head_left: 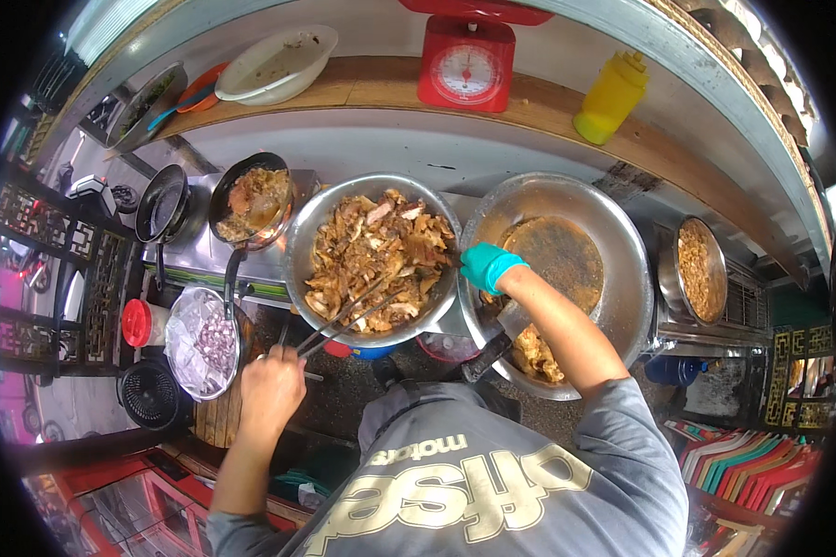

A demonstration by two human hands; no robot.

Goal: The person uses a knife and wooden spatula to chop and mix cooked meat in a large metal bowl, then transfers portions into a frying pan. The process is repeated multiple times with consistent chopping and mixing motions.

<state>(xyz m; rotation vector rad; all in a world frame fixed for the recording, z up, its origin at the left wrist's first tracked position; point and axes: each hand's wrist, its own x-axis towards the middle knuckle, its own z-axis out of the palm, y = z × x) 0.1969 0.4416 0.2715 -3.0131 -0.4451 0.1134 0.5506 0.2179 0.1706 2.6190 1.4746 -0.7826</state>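
Note:
My left hand (274, 381) is closed on metal tongs (344, 316), their tips among chopped browned meat (376, 260) in a steel bowl (302, 297). My right hand (488, 267), in a turquoise glove, has curled fingers at that bowl's right rim; what they hold is hidden. Under my right arm, a wide steel basin (622, 316) holds a brown-stained round surface (553, 251), meat pieces (539, 357) and a cleaver (515, 320).
Two frying pans (249, 204) (161, 204) sit at the left stove, above a bowl of chopped onion (209, 343), red-lidded tub (135, 325) and black basket (144, 395). A pot of minced food (697, 269) stands right. The shelf bears a red scale (464, 65) and yellow bottle (611, 97).

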